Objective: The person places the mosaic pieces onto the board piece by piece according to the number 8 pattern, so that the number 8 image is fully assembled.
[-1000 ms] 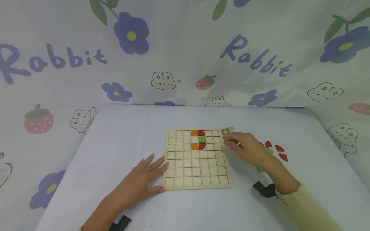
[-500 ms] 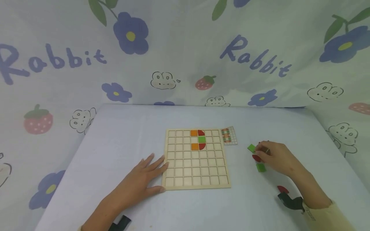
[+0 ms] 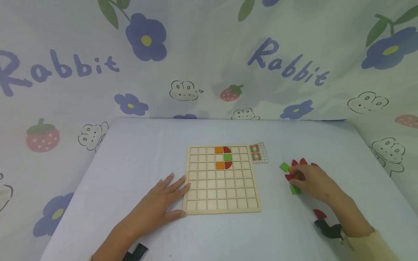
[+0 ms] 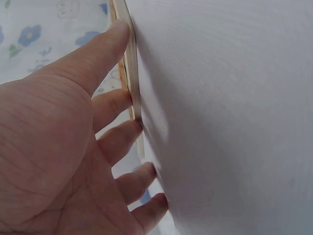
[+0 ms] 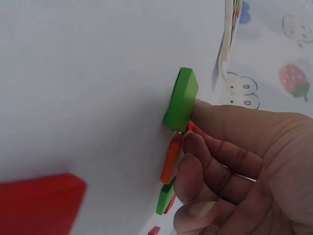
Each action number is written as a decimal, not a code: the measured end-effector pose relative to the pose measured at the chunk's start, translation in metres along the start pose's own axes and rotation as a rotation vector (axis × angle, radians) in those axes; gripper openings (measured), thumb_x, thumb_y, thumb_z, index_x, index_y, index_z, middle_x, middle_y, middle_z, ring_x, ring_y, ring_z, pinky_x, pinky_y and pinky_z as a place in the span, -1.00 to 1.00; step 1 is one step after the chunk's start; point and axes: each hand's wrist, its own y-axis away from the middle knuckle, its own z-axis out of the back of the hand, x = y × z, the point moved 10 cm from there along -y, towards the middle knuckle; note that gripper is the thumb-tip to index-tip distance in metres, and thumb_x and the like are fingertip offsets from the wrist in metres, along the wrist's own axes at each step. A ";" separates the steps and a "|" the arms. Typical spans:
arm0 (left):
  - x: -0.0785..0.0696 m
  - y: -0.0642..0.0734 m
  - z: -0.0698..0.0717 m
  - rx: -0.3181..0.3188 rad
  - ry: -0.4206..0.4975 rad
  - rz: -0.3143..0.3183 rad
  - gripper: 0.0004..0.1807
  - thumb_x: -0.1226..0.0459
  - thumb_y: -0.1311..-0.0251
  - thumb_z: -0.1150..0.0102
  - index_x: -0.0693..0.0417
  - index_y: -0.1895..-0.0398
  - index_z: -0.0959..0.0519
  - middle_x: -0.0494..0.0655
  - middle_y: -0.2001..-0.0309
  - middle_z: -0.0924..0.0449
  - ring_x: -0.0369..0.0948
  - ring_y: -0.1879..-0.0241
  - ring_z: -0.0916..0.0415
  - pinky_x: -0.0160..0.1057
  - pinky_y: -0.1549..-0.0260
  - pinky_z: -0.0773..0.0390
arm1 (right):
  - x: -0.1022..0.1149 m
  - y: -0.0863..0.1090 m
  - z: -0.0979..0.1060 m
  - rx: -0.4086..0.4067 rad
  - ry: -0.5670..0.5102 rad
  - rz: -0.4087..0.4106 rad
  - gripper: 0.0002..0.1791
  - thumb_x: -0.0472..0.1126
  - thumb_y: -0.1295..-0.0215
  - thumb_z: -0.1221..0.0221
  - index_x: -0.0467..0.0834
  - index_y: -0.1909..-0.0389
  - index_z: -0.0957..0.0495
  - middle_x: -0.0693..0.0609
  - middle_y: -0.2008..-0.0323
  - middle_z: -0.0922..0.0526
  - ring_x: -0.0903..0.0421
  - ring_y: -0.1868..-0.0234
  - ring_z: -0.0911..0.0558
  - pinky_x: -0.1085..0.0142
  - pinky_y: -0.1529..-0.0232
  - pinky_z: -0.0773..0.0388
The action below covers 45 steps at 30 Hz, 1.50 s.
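A square wooden grid board [image 3: 212,214] lies mid-table. Two orange squares [image 3: 220,165], a green square [image 3: 228,157] and two red quarter-circles [image 3: 227,165] sit in its upper cells. Spread fingers of my left hand [image 3: 160,203] touch the board's left edge; in the left wrist view its thumb [image 4: 105,49] rests against the rim. My right hand [image 3: 311,181] is over the loose pieces, its thumb and index finger pinching a red quarter-circle piece [image 5: 190,127], partly hidden. Around those fingertips are a green square [image 5: 182,100] and an orange piece [image 5: 172,157].
A small pattern card [image 3: 259,153] lies against the board's upper right corner. Another green square [image 3: 285,166] and several red quarter-circles [image 3: 303,161] surround my right hand. One more red quarter-circle [image 3: 320,214] lies beside the right wrist's black strap [image 3: 328,229].
My right hand has moved from the pattern card rightward to the loose pieces, with its fingers now lower among them. The left hand and the board's pieces have stayed put.
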 end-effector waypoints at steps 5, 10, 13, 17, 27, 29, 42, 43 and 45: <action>0.002 0.000 -0.001 0.000 -0.004 0.004 -0.13 -0.14 -0.21 -0.43 -0.11 -0.56 -0.39 -0.14 -0.62 -0.16 0.16 -0.62 0.07 0.23 -0.54 -0.05 | 0.001 -0.006 -0.001 0.055 0.007 0.013 -0.79 -0.30 -0.25 -0.44 -0.21 0.17 -0.64 0.14 0.42 -0.57 0.13 0.34 -0.51 0.32 0.37 -0.55; 0.001 0.000 -0.002 -0.002 0.006 -0.001 -0.13 -0.13 -0.21 -0.43 -0.11 -0.56 -0.39 -0.14 -0.62 -0.16 0.16 -0.62 0.07 0.23 -0.54 -0.05 | -0.003 -0.010 -0.006 0.142 -0.032 -0.021 -0.82 -0.29 -0.27 -0.41 -0.17 0.24 -0.57 0.09 0.43 -0.53 0.09 0.34 -0.49 0.31 0.41 -0.51; 0.001 -0.001 -0.003 -0.002 0.014 -0.005 -0.13 -0.13 -0.21 -0.43 -0.11 -0.56 -0.39 -0.14 -0.62 -0.15 0.15 -0.63 0.08 0.22 -0.55 -0.04 | -0.006 -0.010 -0.008 0.162 -0.053 -0.051 -0.82 -0.27 -0.28 -0.41 -0.15 0.26 -0.57 0.08 0.41 -0.55 0.08 0.32 -0.49 0.30 0.39 -0.52; 0.001 -0.001 -0.003 -0.004 0.013 -0.011 -0.13 -0.13 -0.21 -0.43 -0.10 -0.56 -0.39 -0.15 -0.62 -0.15 0.14 -0.63 0.09 0.21 -0.55 -0.04 | -0.007 -0.010 -0.007 0.138 -0.062 -0.083 -0.82 -0.23 -0.28 -0.42 -0.19 0.26 -0.60 0.07 0.39 -0.58 0.07 0.30 -0.51 0.29 0.38 -0.55; 0.001 0.000 -0.002 -0.005 0.007 -0.004 -0.13 -0.12 -0.22 -0.44 -0.10 -0.56 -0.39 -0.15 -0.62 -0.16 0.14 -0.63 0.08 0.22 -0.55 -0.05 | 0.038 -0.018 0.003 -0.006 0.010 -0.054 -0.76 -0.18 -0.29 -0.41 -0.24 0.14 -0.68 0.07 0.39 -0.62 0.10 0.36 -0.54 0.30 0.40 -0.59; 0.002 0.000 -0.002 -0.004 0.009 0.002 -0.13 -0.12 -0.21 -0.44 -0.11 -0.56 -0.39 -0.15 -0.62 -0.16 0.14 -0.63 0.08 0.22 -0.55 -0.05 | 0.054 -0.023 0.003 -0.019 0.001 -0.038 -0.75 -0.17 -0.29 -0.41 -0.23 0.12 -0.69 0.07 0.39 -0.60 0.09 0.36 -0.53 0.30 0.40 -0.59; 0.003 0.001 -0.002 0.001 0.018 -0.006 -0.13 -0.14 -0.23 -0.42 -0.12 -0.57 -0.38 -0.15 -0.62 -0.15 0.15 -0.63 0.09 0.23 -0.55 -0.04 | 0.165 -0.072 -0.035 0.023 0.066 0.173 -0.71 -0.10 -0.34 -0.39 -0.21 0.05 -0.71 0.12 0.38 -0.60 0.13 0.32 -0.54 0.33 0.32 -0.59; 0.003 0.000 -0.002 0.003 0.019 -0.006 -0.13 -0.14 -0.23 -0.42 -0.12 -0.57 -0.38 -0.15 -0.62 -0.15 0.15 -0.63 0.10 0.23 -0.55 -0.04 | 0.174 -0.076 -0.038 0.027 0.071 0.201 -0.72 -0.10 -0.35 -0.39 -0.21 0.06 -0.71 0.13 0.39 -0.59 0.14 0.34 -0.53 0.33 0.32 -0.57; 0.002 0.000 -0.001 0.002 0.021 -0.008 -0.13 -0.14 -0.23 -0.42 -0.12 -0.57 -0.38 -0.15 -0.62 -0.14 0.14 -0.63 0.10 0.23 -0.55 -0.03 | 0.189 -0.085 -0.045 0.035 0.083 0.254 -0.74 -0.10 -0.37 -0.37 -0.21 0.10 -0.71 0.13 0.42 -0.59 0.16 0.36 -0.53 0.33 0.34 -0.55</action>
